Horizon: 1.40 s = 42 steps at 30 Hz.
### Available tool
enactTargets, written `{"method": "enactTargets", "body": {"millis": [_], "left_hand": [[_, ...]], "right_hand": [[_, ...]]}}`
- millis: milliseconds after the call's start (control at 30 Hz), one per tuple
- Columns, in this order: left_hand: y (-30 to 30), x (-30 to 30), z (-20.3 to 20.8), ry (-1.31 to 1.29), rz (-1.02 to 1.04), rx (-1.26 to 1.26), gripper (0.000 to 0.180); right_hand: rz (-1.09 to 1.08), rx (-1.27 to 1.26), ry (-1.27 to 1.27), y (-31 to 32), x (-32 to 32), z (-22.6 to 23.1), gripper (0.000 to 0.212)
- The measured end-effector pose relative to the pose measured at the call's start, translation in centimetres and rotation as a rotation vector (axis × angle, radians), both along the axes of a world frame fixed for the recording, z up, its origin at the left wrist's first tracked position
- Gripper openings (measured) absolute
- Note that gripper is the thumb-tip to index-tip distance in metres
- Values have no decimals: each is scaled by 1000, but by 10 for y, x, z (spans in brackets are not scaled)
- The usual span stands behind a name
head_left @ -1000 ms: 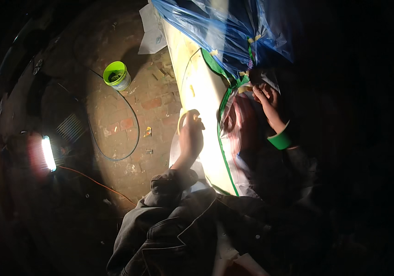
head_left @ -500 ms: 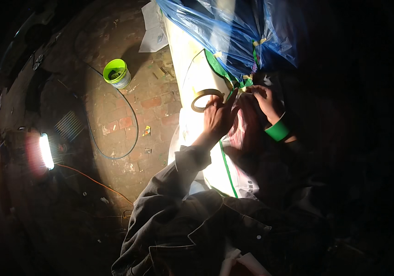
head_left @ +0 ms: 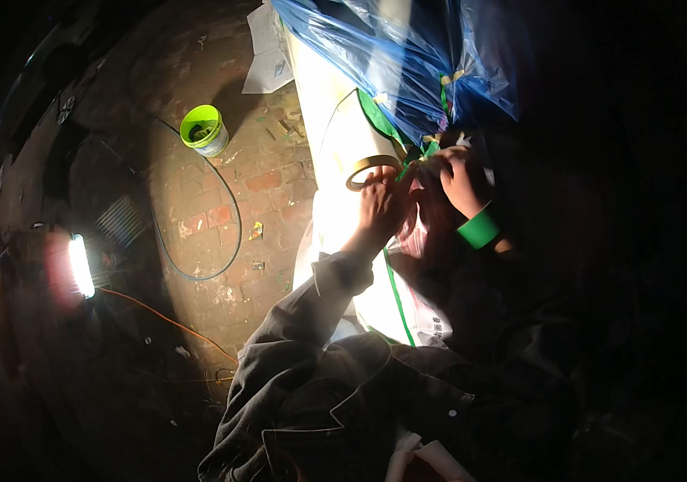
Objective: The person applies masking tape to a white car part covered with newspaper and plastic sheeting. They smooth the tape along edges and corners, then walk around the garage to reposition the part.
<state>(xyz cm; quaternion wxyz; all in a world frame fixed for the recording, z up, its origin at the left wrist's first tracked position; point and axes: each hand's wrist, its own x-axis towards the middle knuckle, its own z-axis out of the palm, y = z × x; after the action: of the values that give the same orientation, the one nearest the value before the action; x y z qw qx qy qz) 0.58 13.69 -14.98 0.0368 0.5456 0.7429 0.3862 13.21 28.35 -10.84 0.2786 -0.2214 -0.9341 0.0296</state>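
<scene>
My left hand (head_left: pixel 382 210) grips a roll of masking tape (head_left: pixel 372 161), its fingers bent over the near rim of the ring. It rests at the edge of a bright white panel (head_left: pixel 329 120). Just to the right, my right hand (head_left: pixel 465 183) has its fingers pinched together at the gathered lower end of a blue plastic sheet (head_left: pixel 375 60); what they hold is hidden. A wide green tape roll (head_left: pixel 480 230) circles my right wrist. Short pale tape pieces and green tape (head_left: pixel 379 116) fasten the blue sheet. Clear plastic film (head_left: pixel 425 309) lies below my hands.
On the brick floor (head_left: pixel 267 205) to the left stands a lime-rimmed bucket (head_left: pixel 201 128) with dark contents. Near it curves a black cable (head_left: pixel 239 217). A lit lamp (head_left: pixel 81 265) with an orange cord (head_left: pixel 163 315) shines at far left. Deep shadow covers the right side.
The tape roll has shifted slightly right with my left hand. My right hand has turned a little and its fingers have curled in more closely at the sheet's end.
</scene>
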Motion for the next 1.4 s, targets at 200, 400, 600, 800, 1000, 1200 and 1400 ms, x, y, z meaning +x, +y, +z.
{"method": "enactTargets", "body": {"millis": [200, 400, 600, 800, 1000, 1200, 1400], "left_hand": [[2, 2, 0, -61, 7, 2, 55], [1, 3, 1, -48, 12, -3, 54], [4, 4, 1, -17, 12, 41, 51], [4, 3, 0, 16, -10, 14, 53], [3, 6, -3, 25, 18, 25, 56], [4, 8, 0, -28, 11, -52, 59], [2, 10, 0, 20, 51, 25, 54]], "right_hand": [[30, -19, -81, -24, -4, 19, 29], [3, 27, -249, -35, 2, 13, 27], [-160, 35, -377, -24, 12, 7, 26], [-29, 121, -342, -17, 16, -2, 24], [-29, 328, -393, -1, 18, 0, 30], [-94, 365, -378, 3, 18, -2, 36], [-139, 320, -345, 1, 15, 2, 28]]}}
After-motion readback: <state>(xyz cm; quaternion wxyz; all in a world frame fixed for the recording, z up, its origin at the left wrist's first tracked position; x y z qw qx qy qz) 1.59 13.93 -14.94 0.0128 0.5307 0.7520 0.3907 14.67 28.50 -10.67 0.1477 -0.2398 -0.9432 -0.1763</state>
